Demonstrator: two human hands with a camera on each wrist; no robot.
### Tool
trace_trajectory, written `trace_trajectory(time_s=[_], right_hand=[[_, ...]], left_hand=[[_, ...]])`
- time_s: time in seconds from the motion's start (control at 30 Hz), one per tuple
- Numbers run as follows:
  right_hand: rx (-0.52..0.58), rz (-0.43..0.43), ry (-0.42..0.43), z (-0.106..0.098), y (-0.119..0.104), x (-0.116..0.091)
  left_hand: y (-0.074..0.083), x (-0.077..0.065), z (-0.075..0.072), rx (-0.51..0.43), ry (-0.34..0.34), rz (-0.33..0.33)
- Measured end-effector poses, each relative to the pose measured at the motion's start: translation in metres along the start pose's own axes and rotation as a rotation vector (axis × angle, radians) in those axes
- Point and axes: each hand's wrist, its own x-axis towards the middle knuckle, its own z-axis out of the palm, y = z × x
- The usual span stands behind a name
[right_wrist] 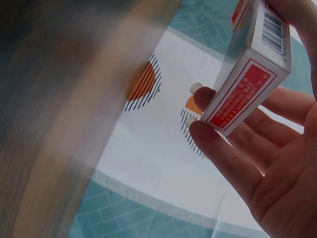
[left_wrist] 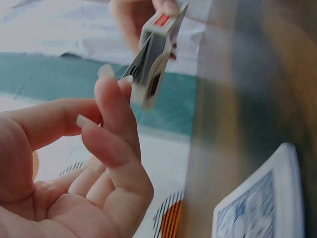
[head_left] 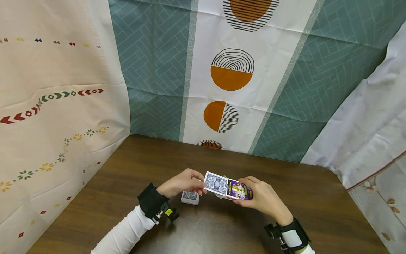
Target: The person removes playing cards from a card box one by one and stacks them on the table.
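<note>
My right hand grips a purple and yellow playing card box between thumb and fingers, above the table. Out of its open left end sticks a blue-backed playing card. The left hand pinches the outer end of that card between thumb and fingertips. In the left wrist view the box's open end faces this hand, with a flap standing out. The right wrist view shows the box's white side with a red panel and a barcode. Below the left hand lies a stack of blue-backed cards.
Both hands are over a dark brown wooden table. A teal and white patterned cloth hangs behind it. Pale cloths hang at the left and the right.
</note>
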Motion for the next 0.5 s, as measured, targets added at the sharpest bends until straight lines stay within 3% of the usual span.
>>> trace_trajectory(time_s=[0.27,0.4,0.5], right_hand=[[-0.01,-0.013,0.035,0.001,0.006,-0.001],[-0.01,-0.011,0.031,0.001,0.007,0.0],[-0.005,-0.006,0.023,0.002,0.007,0.0]], left_hand=[[0.0,-0.001,-0.023,0.09,0.087,0.016],[-0.006,0.001,-0.035,0.134,0.157,0.024],[-0.014,0.005,-0.043,0.115,0.2,0.0]])
